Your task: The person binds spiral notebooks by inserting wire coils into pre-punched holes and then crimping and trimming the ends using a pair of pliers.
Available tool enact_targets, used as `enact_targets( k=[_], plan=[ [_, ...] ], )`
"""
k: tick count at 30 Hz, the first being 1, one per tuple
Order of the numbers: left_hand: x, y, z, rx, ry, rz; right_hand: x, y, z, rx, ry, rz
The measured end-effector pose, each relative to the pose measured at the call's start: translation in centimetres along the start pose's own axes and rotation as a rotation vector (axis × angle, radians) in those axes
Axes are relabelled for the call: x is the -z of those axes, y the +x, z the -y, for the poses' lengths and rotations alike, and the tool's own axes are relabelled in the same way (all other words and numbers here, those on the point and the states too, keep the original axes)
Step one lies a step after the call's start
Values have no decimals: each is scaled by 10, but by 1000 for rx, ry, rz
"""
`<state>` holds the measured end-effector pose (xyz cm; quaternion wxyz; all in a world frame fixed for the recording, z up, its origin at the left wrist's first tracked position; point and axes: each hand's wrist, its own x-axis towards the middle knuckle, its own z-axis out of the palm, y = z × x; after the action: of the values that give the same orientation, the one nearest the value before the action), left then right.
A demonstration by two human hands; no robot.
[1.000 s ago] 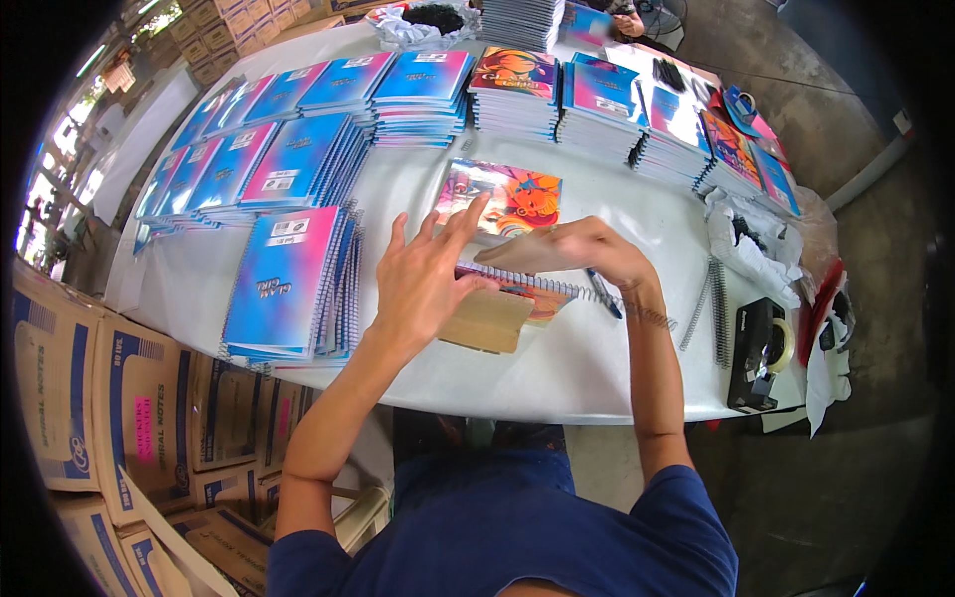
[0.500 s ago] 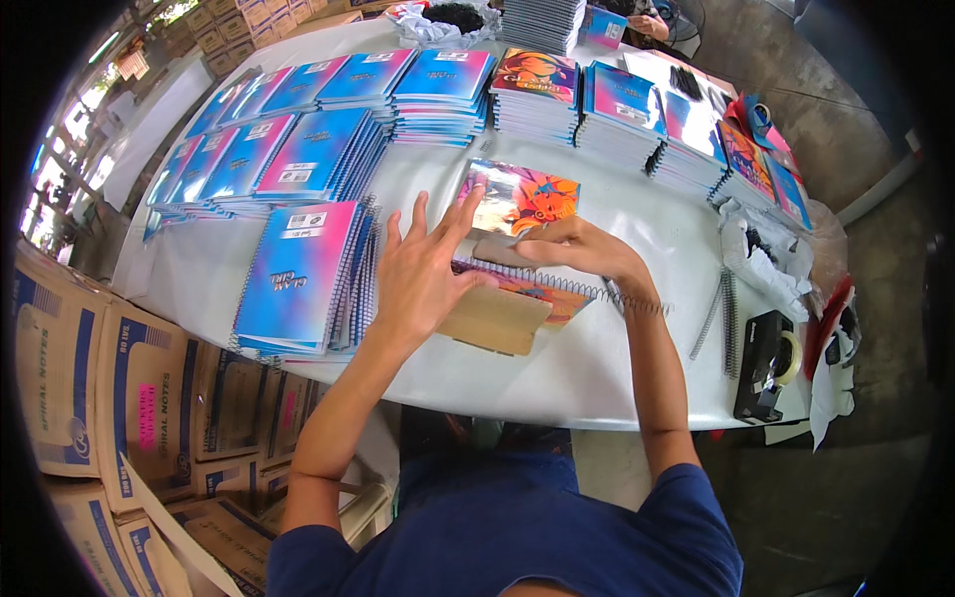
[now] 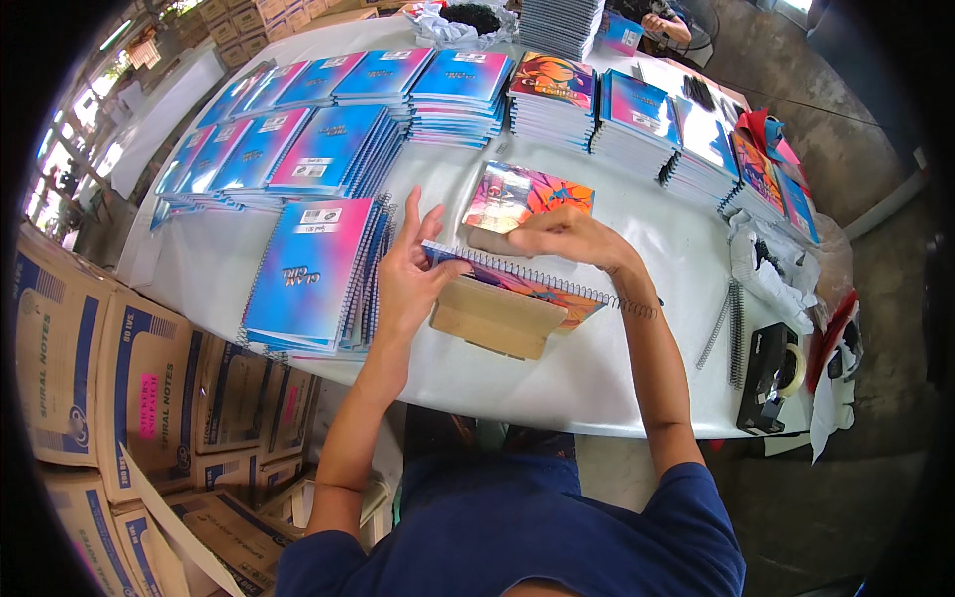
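A notebook (image 3: 587,307) with an orange and purple patterned cover stands tilted on edge in front of me. A dark wire spiral (image 3: 542,272) runs along its upper edge and sticks out past the right end. My left hand (image 3: 410,269) grips the notebook's left end, thumb in front, other fingers behind or raised. Just behind the spiral, my right hand (image 3: 577,239) is closed, fingertips at a grey-brown block-like piece (image 3: 487,242) whose kind I cannot make out. A brown cardboard piece (image 3: 497,320) leans in front of the notebook. Beyond lies another orange-covered notebook (image 3: 522,199).
Blue-pink spiral notebooks (image 3: 308,264) stand in stacks at left and along the back. At right are loose wire spirals (image 3: 736,333), a black tape dispenser (image 3: 771,378) and crumpled white wrapping (image 3: 771,259). Cartons (image 3: 149,388) are piled lower left. Another person's hand (image 3: 654,22) shows far back.
My left hand has slid to the notebook's left end, with its fingers drawn closer together. The notebook's spiral edge shows more fully. The whole view has shifted slightly.
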<state>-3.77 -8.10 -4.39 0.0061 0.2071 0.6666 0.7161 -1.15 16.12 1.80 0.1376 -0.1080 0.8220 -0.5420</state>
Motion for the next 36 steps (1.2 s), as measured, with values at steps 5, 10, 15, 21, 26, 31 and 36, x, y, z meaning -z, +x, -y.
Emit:
enact_targets(
  k=[5,10,15,21,26,31,36],
  plan=[
    [3,-3,-1,36,-33,-39,-4,3,9,-41,-209,12],
    [1,-1,1,-6,-71,-59,-3,4,5,127,285,51],
    [0,-3,-9,61,-83,-47,-7,15,3,89,278,56],
    [19,3,3,48,-146,98,-5,4,-6,1,59,-152],
    [23,18,1,42,5,427,45,-56,-44,-113,-227,-505],
    [9,34,-48,-71,-29,208,67,-106,-111,-232,-1215,-934],
    [24,31,-114,-305,-13,26,7,-115,-136,-102,-939,-768]
  ],
)
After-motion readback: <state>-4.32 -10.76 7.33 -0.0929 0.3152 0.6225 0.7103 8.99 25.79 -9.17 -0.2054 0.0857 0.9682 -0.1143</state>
